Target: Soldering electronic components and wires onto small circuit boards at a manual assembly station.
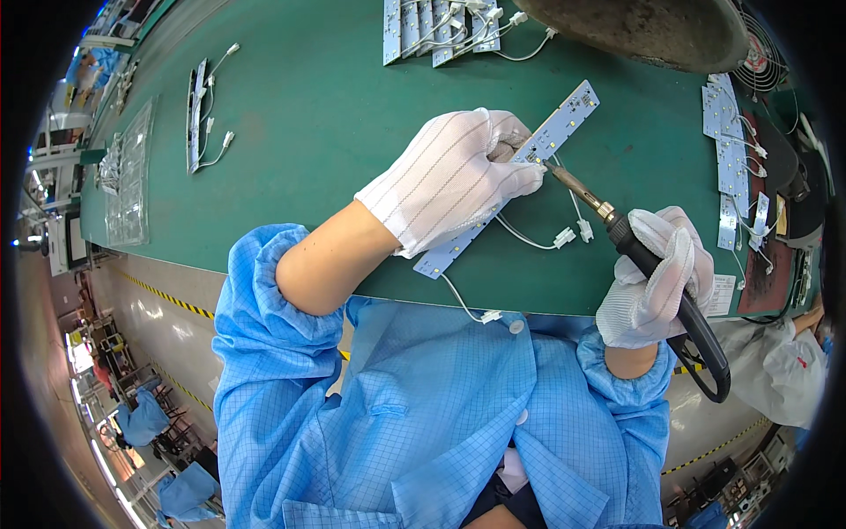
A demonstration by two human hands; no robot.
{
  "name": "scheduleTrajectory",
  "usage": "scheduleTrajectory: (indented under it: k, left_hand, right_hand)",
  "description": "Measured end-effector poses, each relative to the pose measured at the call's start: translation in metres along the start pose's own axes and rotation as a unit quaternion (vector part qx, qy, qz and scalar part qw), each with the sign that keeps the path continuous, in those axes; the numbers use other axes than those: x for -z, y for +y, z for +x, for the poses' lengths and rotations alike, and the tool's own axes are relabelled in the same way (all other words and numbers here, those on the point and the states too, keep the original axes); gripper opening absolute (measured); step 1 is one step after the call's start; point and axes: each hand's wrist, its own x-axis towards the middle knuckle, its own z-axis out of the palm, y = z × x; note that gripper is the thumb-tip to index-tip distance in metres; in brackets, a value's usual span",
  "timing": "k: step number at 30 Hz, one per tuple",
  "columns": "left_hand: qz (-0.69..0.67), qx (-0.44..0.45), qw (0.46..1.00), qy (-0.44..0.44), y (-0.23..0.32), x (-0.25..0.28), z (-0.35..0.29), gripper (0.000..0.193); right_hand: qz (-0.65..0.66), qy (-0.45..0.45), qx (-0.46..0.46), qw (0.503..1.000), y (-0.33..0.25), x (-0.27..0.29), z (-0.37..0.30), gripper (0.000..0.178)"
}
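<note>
Green table (308, 115): left fingers (526, 180) clamp LED circuit board (568, 119) (likely light, stiff; hold edges). Right fingers (671, 257) grip soldering iron (627, 238).

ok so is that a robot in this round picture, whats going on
No robot here: it's a person in a blue checked coat. The one picture comes from a wide fisheye camera worn on the head, looking down, so straight edges bend. The white-gloved left grip holds a long, narrow, pale circuit board; the white-gloved right grip holds a black-handled soldering iron, its tip at or very near the board. On the green tabletop lie more pale circuit boards with white wires.
</note>
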Motion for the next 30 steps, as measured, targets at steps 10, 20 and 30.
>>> scheduleTrajectory:
  k: [10,20,30]
  left_hand:
    - [0.041,-0.012,0.998,-0.042,0.007,0.013,0.000,0.034]
    - [0.314,-0.020,0.948,0.039,0.018,0.009,0.002,0.049]
    - [0.000,-0.054,0.998,-0.031,0.015,0.001,0.002,0.032]
  right_hand:
    - [-0.042,-0.018,-0.052,0.998,-0.008,0.003,0.003,0.033]
    - [-0.120,0.035,-0.042,0.991,-0.002,0.002,0.012,0.035]
    - [0.026,0.020,-0.078,0.996,-0.005,0.005,0.010,0.043]
